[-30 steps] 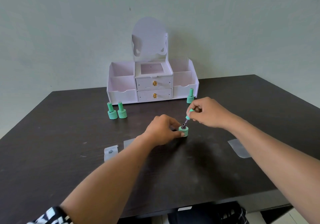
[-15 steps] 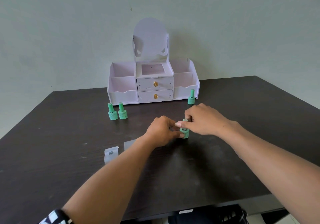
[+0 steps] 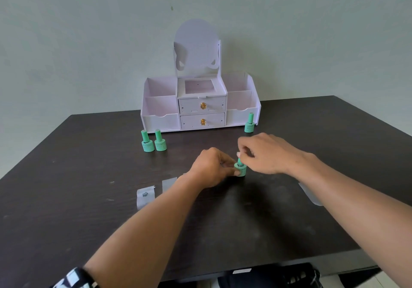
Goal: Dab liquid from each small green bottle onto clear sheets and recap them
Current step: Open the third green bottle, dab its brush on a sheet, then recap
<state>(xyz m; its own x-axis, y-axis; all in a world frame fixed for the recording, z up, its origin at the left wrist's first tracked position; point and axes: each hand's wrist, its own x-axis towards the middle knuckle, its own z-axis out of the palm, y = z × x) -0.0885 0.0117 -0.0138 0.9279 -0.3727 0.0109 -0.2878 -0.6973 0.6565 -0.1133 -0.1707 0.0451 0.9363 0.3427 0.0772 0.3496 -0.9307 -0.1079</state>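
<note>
Head view, looking down over both forearms.

Risked a crooked or half-seated cap (image 3: pixel 240 162): pinched only near its top by the right hand (image 3: pixel 267 153), thumb and fingertips curled round it, with the join to the neck too small to make out. Could not tell whether fully screwed home. Risked a leak if left loose. Risked tipping the small green bottle (image 3: pixel 241 171) as well, given a hard twist against a light hold. Steadied at the squat base by the left hand (image 3: pixel 213 167), fingers and thumb curled round it. Risked smearing the grey dab on the dabbed clear sheet (image 3: pixel 145 196), just beside the left forearm, and dragging the right-side clear sheet (image 3: pixel 308 193), partly hidden under the right forearm.

Stood upright on the dark tabletop (image 3: pixel 66 176), mid-frame, between both hands: touching the left hand's fingertips on one side, directly beneath the right hand's fingertips.

Elsewhere, untouched:
- a pair of capped green bottles (image 3: pixel 147 146) well apart to the left
- a lone capped green bottle (image 3: pixel 249 124) just beside the right end of the pale pink drawer organiser (image 3: pixel 200 107) at the back
- a second clear sheet (image 3: pixel 169 182), partly covered by the left wrist
</note>
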